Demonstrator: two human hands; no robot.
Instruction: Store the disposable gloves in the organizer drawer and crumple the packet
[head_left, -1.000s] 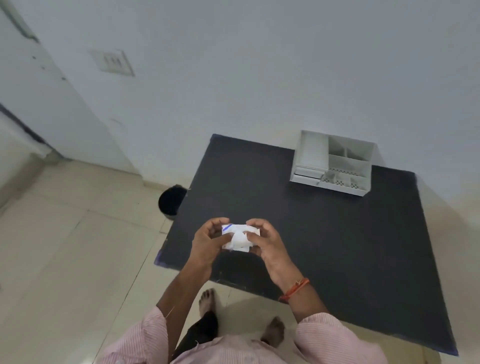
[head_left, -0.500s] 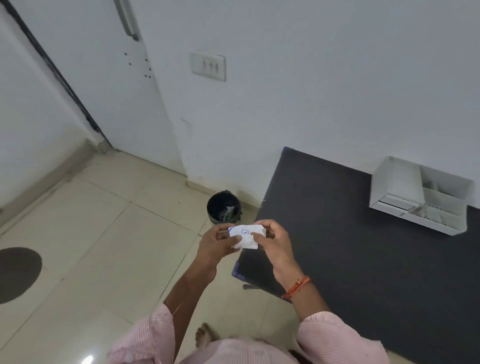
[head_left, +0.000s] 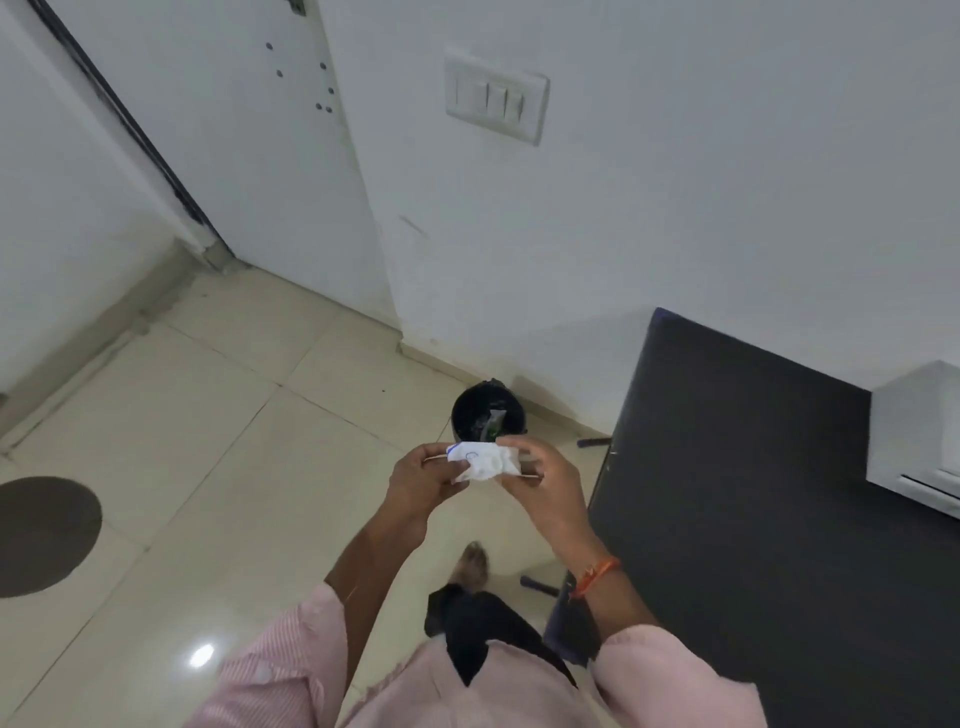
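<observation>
Both hands hold a small white packet (head_left: 483, 461) with blue print, partly crumpled, over the floor to the left of the black table (head_left: 753, 493). My left hand (head_left: 421, 483) grips its left end and my right hand (head_left: 540, 480) pinches its right end. The white organizer (head_left: 914, 441) stands on the table at the far right edge of the view, cut off by the frame; its drawer front looks shut. No gloves are visible.
A small black bin (head_left: 485, 418) with some litter stands on the tiled floor just beyond the packet, by the wall. A door (head_left: 249, 156) and a light switch (head_left: 496, 98) are on the wall. A dark round mat (head_left: 41, 535) lies at left.
The view has swung left, away from the table and toward the bin and door. My hands, still holding the packet, have moved off the table to above the floor near the bin.
</observation>
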